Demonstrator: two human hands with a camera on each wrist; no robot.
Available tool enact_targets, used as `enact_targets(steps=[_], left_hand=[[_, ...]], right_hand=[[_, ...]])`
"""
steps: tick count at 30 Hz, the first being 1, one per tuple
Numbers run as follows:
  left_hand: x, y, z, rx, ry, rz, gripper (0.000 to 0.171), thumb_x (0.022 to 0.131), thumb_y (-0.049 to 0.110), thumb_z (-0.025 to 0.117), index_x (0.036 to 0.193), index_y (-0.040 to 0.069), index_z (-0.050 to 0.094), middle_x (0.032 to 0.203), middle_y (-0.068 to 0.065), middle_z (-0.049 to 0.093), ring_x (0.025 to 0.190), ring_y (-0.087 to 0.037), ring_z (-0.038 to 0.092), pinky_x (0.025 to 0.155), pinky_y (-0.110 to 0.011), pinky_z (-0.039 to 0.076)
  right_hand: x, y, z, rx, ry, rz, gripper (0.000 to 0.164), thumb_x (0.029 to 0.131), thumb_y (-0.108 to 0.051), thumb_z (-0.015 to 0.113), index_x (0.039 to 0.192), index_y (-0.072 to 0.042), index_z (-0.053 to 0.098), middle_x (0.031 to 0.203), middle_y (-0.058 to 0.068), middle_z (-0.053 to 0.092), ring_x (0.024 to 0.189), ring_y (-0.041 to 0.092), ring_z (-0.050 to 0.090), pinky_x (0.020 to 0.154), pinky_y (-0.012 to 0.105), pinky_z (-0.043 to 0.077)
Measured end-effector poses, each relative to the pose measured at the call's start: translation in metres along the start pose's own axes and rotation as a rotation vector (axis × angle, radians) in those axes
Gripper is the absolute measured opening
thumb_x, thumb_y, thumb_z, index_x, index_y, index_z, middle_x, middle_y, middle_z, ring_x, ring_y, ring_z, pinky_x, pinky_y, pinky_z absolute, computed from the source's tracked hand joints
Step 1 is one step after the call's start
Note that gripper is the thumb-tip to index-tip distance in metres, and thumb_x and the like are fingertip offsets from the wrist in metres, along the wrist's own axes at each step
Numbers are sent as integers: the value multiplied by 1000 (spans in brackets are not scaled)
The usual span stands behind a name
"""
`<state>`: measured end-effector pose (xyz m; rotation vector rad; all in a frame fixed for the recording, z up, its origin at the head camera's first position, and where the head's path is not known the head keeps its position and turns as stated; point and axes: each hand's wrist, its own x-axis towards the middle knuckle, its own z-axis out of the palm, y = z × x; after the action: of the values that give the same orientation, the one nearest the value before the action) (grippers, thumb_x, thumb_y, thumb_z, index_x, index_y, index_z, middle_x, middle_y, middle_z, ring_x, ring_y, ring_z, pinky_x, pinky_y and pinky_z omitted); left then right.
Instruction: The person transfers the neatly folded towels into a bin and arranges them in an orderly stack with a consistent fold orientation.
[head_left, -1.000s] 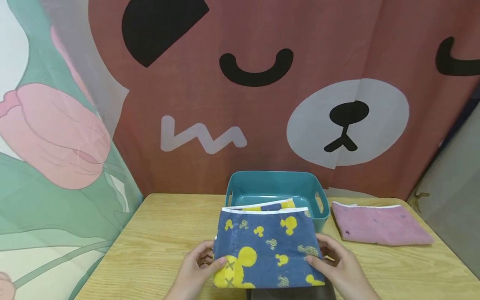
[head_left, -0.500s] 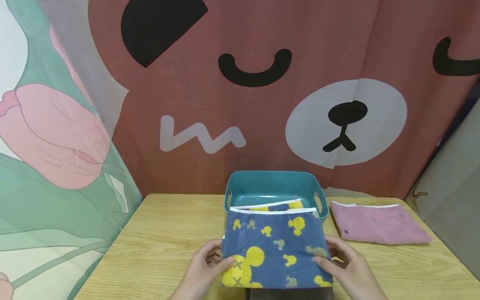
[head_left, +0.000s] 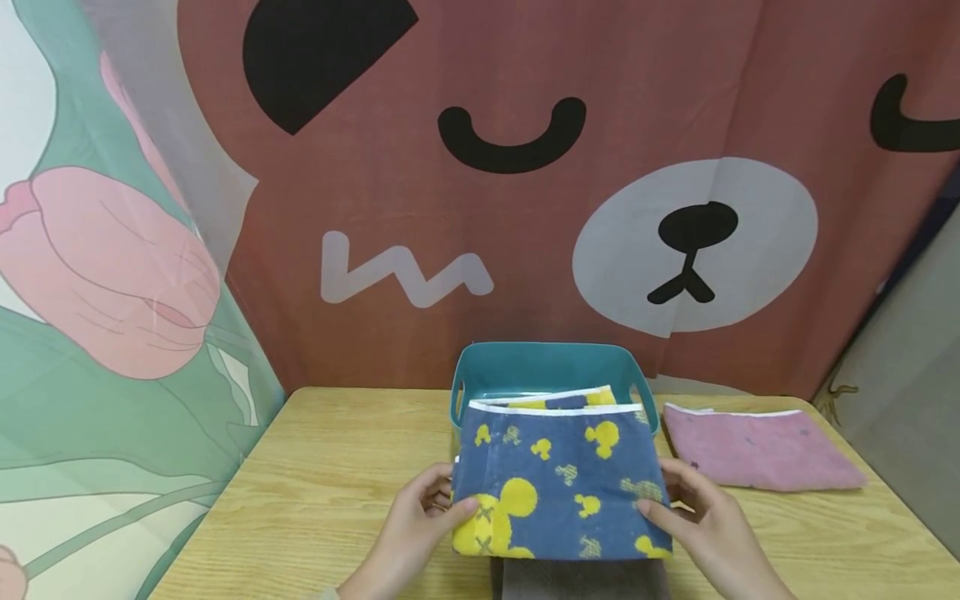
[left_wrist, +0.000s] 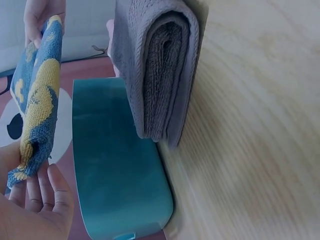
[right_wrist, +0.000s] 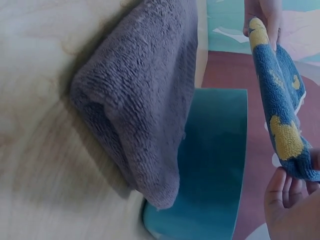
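Note:
A folded blue towel (head_left: 555,483) with yellow mouse-head shapes and a white edge hangs between both hands in the head view. My left hand (head_left: 420,521) grips its left side, thumb in front and fingers behind. On the opposite side my right hand (head_left: 701,517) pinches it the same way. Both wrist views show the towel held up off the table. Beneath it lies a folded grey-brown towel (left_wrist: 160,70), also seen in the right wrist view as a thick grey-brown towel (right_wrist: 140,100). Behind the blue towel stands a teal basket (head_left: 547,367), its front mostly hidden.
A folded pink towel (head_left: 765,450) lies to the right of the basket on the wooden table (head_left: 322,467). A brown bear-print curtain (head_left: 390,192) hangs right behind the table, and a flower-print curtain (head_left: 112,275) hangs along the left.
The blue towel has moved right and then slightly up and forward with both hands, overlapping more of the basket's opening. More of the grey-brown towel shows beneath it.

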<state>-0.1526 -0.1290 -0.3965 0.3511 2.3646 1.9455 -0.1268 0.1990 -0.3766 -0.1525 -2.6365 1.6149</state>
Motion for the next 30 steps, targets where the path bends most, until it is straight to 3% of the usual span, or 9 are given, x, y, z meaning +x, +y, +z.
enact_targets(steps=[5,16,22,30], left_hand=[[7,2,2,5,11,17,35,89,19,76,117,1,64,93,-6,61,83,-17,56,72,-22,49],[28,4,1,39,48,66,31,89,16,76,114,2,66,91,-5,62,81,-17,56,73,-23,49],[39,4,1,72,96,105,32,88,14,77,115,2,66,90,-5,63,82,-15,56,74,-23,50],[51,7,1,94,101,111,33,88,14,76,117,2,65,91,-6,62,83,-17,55,74,-23,49]], right_hand=[[3,-2,-5,-23,24,-114,53,88,-15,77,134,-1,56,103,5,66,89,7,60,77,24,53],[20,-14,-14,-123,34,-222,56,87,-17,78,136,0,54,107,8,66,91,4,58,77,22,52],[29,-13,-12,-119,41,-283,53,86,-14,78,132,1,56,105,8,65,89,8,57,75,24,52],[43,-16,-14,-91,61,-381,47,85,-6,77,128,4,58,99,7,63,84,6,56,73,22,51]])
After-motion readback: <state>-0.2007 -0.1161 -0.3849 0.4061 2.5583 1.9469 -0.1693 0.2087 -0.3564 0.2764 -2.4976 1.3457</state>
